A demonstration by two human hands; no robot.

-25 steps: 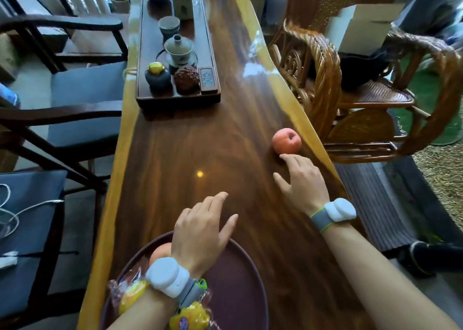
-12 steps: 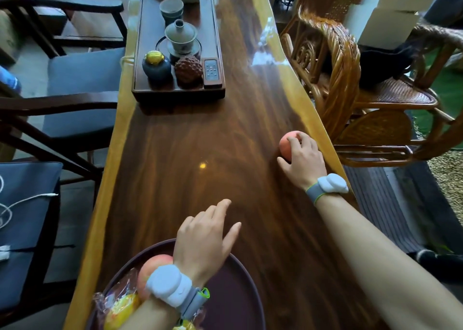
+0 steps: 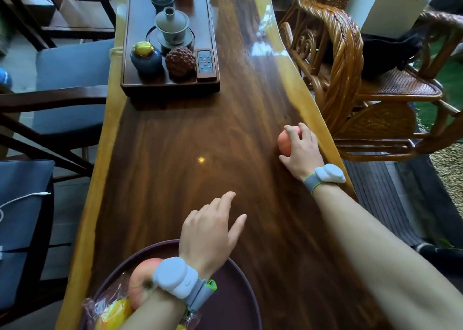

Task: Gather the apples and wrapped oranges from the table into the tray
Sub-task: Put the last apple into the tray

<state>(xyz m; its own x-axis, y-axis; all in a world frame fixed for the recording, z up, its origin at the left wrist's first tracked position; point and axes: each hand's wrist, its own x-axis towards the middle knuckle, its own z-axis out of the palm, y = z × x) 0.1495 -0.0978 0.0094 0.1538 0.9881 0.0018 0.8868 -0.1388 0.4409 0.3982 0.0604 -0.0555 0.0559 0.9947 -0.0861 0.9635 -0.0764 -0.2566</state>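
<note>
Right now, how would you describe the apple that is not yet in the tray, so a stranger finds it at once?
Follow the long dark wooden table to its right edge, beside the woven rattan chair. The round reddish apple sits there under the right hand. It is the only fruit outside the round purple tray.

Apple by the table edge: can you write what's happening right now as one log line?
right hand: fingers closed on apple | left hand: open, empty, above tray | tray: one apple, wrapped oranges
</note>
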